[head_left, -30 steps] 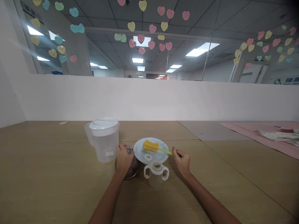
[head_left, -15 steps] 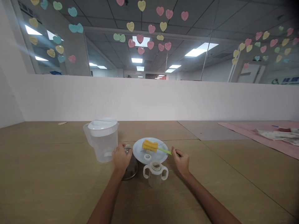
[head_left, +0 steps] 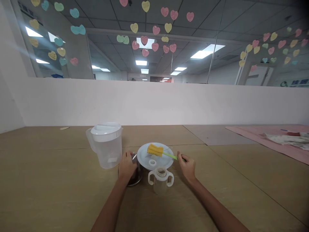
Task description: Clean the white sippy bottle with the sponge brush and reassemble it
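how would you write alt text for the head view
A person's right hand grips a green-handled yellow brush over a pale plate, while the left hand is at a metal vessel. A two-handled bottle stands in front of the plate, and a lidded pitcher stands to the left.

Ceiling panels (head_left: 208,51) glare in the glass (head_left: 188,38) above a dim table (head_left: 60,180)

Looks like an office. Has a gray ceiling (head_left: 101,13) made of squares, with bright flat lights (head_left: 207,51) in it. Also has big glass panes (head_left: 188,38) above a white wall (head_left: 149,103), paper hearts (head_left: 145,6) stuck on the glass, and a door (head_left: 258,80) and a sign (head_left: 299,82) off to the right.
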`<action>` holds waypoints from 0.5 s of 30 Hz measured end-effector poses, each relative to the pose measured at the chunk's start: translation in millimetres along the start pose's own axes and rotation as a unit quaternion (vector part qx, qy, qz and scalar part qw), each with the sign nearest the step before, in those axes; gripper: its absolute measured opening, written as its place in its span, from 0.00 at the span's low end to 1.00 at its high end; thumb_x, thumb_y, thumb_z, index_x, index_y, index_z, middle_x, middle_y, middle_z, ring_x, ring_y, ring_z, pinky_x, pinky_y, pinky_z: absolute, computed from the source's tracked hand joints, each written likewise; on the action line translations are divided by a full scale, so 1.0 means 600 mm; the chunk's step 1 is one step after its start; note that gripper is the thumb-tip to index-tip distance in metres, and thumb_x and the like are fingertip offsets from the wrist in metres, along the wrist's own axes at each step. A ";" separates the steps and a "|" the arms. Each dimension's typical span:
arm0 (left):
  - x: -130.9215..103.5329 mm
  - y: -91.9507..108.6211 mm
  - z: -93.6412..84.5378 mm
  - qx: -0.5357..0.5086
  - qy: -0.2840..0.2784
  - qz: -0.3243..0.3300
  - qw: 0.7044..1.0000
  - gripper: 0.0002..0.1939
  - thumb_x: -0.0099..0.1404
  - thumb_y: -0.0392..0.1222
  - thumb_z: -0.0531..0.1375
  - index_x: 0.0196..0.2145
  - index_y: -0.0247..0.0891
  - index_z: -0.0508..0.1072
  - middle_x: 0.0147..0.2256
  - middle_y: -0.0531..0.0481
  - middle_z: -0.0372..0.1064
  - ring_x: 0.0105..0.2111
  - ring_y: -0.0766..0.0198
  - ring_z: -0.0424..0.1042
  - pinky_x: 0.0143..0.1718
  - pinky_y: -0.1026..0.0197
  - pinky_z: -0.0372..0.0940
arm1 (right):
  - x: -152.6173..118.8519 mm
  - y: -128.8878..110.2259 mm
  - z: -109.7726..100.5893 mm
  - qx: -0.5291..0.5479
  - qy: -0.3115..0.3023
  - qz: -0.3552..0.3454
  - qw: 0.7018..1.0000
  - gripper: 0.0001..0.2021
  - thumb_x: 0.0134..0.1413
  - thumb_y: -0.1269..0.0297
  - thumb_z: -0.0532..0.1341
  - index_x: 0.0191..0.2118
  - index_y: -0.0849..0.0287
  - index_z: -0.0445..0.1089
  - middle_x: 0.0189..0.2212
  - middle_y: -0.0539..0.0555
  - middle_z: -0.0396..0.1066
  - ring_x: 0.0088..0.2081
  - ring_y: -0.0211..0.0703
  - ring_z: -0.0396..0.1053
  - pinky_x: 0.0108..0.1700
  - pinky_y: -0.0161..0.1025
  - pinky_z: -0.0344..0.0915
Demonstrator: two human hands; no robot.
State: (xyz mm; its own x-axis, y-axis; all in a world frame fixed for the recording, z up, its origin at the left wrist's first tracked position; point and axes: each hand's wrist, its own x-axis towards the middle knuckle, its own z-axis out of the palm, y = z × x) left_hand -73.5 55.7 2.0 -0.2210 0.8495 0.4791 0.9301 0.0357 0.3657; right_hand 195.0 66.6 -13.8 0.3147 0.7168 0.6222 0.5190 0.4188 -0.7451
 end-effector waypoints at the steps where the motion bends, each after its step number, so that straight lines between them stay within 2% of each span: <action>1: 0.000 0.002 -0.003 0.006 0.006 -0.002 1.000 0.08 0.56 0.37 0.55 0.36 0.37 0.64 0.35 0.45 0.66 0.38 0.57 0.68 0.37 0.59 0.61 | 0.001 0.001 0.000 -0.001 0.001 0.001 1.000 0.24 0.52 0.49 0.51 0.14 0.60 0.54 0.15 0.47 0.48 0.20 0.32 0.48 0.23 0.31 0.47; 5: -0.003 0.013 -0.022 -0.021 0.058 -0.004 0.998 0.06 0.57 0.38 0.54 0.34 0.36 0.65 0.35 0.45 0.66 0.38 0.56 0.67 0.39 0.57 0.61 | 0.006 0.005 -0.001 -0.012 -0.002 0.021 1.000 0.25 0.52 0.47 0.50 0.15 0.61 0.57 0.15 0.47 0.50 0.20 0.32 0.50 0.23 0.31 0.47; 9: -0.008 0.039 -0.037 -0.092 0.067 0.094 0.989 0.07 0.57 0.34 0.51 0.33 0.37 0.67 0.35 0.47 0.67 0.39 0.58 0.67 0.43 0.56 0.61 | 0.013 0.006 -0.001 -0.025 -0.023 0.057 0.998 0.27 0.52 0.43 0.49 0.16 0.62 0.61 0.15 0.48 0.54 0.22 0.35 0.55 0.24 0.30 0.49; 12: -0.005 0.071 -0.038 -0.125 0.001 0.173 0.977 0.10 0.59 0.35 0.50 0.34 0.38 0.70 0.37 0.48 0.70 0.42 0.59 0.67 0.47 0.56 0.60 | 0.015 0.008 0.001 -0.021 -0.033 0.071 0.997 0.29 0.52 0.42 0.48 0.18 0.63 0.64 0.15 0.49 0.57 0.22 0.36 0.57 0.25 0.31 0.50; 15: 0.008 0.106 -0.028 -0.093 -0.132 0.187 0.969 0.13 0.61 0.37 0.50 0.38 0.39 0.72 0.42 0.49 0.71 0.45 0.61 0.67 0.50 0.59 0.59 | 0.016 0.010 0.004 -0.017 -0.040 0.075 0.996 0.29 0.52 0.42 0.47 0.19 0.63 0.66 0.16 0.50 0.60 0.23 0.37 0.58 0.26 0.31 0.50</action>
State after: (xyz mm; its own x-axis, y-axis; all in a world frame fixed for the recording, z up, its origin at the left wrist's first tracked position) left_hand -20.7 53.2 41.2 0.2279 0.8904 0.3939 0.8564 -0.3758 0.3540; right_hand 199.4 77.5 -12.9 0.3278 0.8126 0.4820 0.4979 0.2849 -0.8191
